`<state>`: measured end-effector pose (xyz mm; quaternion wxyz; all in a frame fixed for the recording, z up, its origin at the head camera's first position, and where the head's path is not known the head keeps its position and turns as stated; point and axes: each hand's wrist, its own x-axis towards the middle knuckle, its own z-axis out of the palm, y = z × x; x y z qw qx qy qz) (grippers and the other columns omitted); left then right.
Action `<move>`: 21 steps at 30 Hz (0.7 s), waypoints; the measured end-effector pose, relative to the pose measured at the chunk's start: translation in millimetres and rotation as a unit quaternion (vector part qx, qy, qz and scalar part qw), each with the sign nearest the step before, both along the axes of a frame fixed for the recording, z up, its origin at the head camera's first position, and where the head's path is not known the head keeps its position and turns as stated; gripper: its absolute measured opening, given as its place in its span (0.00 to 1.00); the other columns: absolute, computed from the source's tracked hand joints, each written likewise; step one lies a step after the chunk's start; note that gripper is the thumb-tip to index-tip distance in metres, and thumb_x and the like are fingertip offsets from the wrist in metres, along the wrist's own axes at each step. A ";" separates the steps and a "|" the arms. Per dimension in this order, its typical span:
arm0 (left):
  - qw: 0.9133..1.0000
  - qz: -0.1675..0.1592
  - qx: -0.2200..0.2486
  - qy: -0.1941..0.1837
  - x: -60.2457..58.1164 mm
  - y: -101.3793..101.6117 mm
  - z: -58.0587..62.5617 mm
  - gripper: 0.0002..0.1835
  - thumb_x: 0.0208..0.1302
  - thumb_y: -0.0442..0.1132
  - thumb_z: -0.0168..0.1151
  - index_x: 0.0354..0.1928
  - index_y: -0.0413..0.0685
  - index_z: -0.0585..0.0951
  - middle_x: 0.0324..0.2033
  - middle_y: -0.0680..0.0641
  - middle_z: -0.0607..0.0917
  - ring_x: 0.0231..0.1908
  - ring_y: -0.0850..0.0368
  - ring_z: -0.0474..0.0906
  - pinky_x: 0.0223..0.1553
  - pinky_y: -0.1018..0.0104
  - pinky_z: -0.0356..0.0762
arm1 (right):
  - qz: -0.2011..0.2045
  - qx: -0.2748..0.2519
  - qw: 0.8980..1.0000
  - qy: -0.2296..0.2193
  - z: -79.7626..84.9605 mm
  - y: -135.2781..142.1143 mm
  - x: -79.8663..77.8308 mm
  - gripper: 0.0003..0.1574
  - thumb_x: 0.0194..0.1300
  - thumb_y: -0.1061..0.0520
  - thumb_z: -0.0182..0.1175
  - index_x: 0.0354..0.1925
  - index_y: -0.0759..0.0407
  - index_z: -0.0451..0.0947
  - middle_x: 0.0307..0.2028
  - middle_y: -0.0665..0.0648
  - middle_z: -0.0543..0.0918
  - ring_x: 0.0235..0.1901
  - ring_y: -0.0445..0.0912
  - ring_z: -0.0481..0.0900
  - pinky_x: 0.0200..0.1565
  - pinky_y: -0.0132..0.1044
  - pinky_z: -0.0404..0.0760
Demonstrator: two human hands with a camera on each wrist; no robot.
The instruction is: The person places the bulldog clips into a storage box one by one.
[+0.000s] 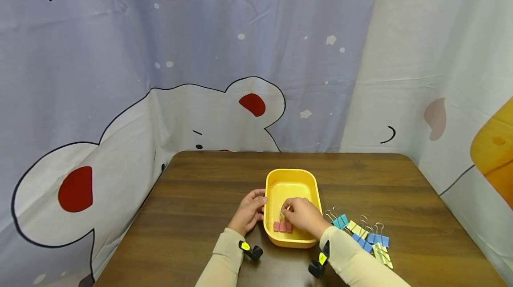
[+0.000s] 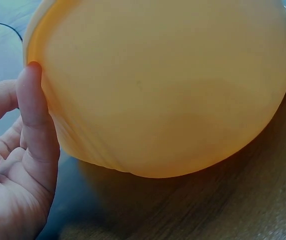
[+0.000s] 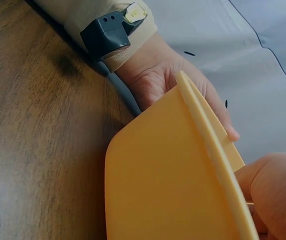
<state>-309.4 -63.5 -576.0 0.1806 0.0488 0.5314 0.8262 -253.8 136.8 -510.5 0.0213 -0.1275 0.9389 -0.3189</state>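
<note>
A yellow plastic bin point(image 1: 291, 239) sits on the table in front of me. At its left side is my left hand point(image 1: 249, 212), thumb and fingertips touching the outside by the rim; the left wrist view shows the thumb straight against the lip. My right hand point(image 1: 303, 216) reaches into the bin and pinches a wire handle of a pink binder clip point(image 1: 282, 227) between thumb and index finger. Pink clip bodies lie side by side low in the bin. In the right wrist view the bin wall hides most of the right fingers.
Several binder clips lie right of the bin, partly beside my right forearm: a teal clip point(image 1: 340, 221), a blue clip point(image 1: 378, 239) and a pale yellow clip point(image 1: 382, 255) among them. The brown wooden table point(image 1: 208, 175) ends at a printed curtain point(image 1: 240, 33) behind.
</note>
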 end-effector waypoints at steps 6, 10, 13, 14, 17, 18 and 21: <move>1.000 0.005 0.004 0.007 -1.3 1.3 -3.8 0.22 0.72 0.28 0.55 0.65 0.31 0.66 0.31 0.50 0.79 0.22 0.64 0.73 0.18 0.72 0.79 | 0.020 -0.027 0.999 -0.014 -3.4 2.9 -6.7 0.04 0.68 0.57 0.64 0.35 0.54 0.84 0.22 0.46 0.79 0.22 0.41 0.74 0.25 0.34 0.75; 1.000 0.013 0.006 0.013 -2.7 2.0 -4.5 0.22 0.72 0.28 0.55 0.65 0.29 0.66 0.31 0.50 0.79 0.22 0.64 0.73 0.19 0.72 0.79 | 0.032 -0.044 0.998 -0.020 -5.7 6.0 -14.1 0.05 0.69 0.57 0.64 0.35 0.55 0.84 0.23 0.47 0.80 0.23 0.41 0.75 0.26 0.33 0.76; 1.000 0.024 0.002 0.016 -3.8 2.7 -3.3 0.23 0.73 0.28 0.55 0.66 0.28 0.65 0.32 0.49 0.79 0.22 0.64 0.74 0.19 0.72 0.79 | 0.038 -0.050 0.998 -0.020 -6.7 7.7 -20.0 0.04 0.69 0.57 0.64 0.35 0.55 0.84 0.24 0.48 0.81 0.24 0.41 0.76 0.27 0.33 0.77; 0.999 0.028 0.003 0.016 -4.5 2.9 -2.9 0.23 0.73 0.28 0.55 0.66 0.28 0.65 0.32 0.49 0.80 0.22 0.64 0.74 0.20 0.72 0.80 | 0.041 -0.051 0.998 -0.019 -7.3 8.2 -22.2 0.04 0.69 0.57 0.64 0.35 0.55 0.84 0.24 0.48 0.82 0.24 0.40 0.76 0.27 0.33 0.77; 0.999 0.041 0.002 0.017 -6.9 3.7 -1.8 0.24 0.73 0.29 0.56 0.66 0.29 0.66 0.33 0.48 0.80 0.23 0.64 0.74 0.20 0.73 0.79 | 0.047 -0.059 0.997 -0.021 -6.7 8.7 -28.0 0.04 0.69 0.58 0.63 0.35 0.56 0.84 0.24 0.49 0.82 0.24 0.40 0.77 0.27 0.33 0.78; 0.999 0.046 0.002 0.017 -8.1 3.9 -1.9 0.23 0.73 0.30 0.56 0.66 0.29 0.66 0.34 0.48 0.80 0.23 0.64 0.74 0.20 0.73 0.79 | 0.049 -0.059 0.997 -0.022 -6.6 8.8 -29.8 0.05 0.69 0.58 0.63 0.35 0.55 0.84 0.24 0.49 0.82 0.24 0.40 0.78 0.28 0.33 0.78; 0.998 0.058 0.006 0.018 -12.1 5.0 -3.2 0.23 0.73 0.31 0.57 0.66 0.29 0.67 0.34 0.49 0.80 0.24 0.64 0.74 0.20 0.74 0.78 | 0.055 -0.061 0.996 -0.032 -6.0 8.3 -35.0 0.05 0.70 0.58 0.63 0.36 0.55 0.84 0.24 0.48 0.82 0.25 0.41 0.78 0.29 0.33 0.78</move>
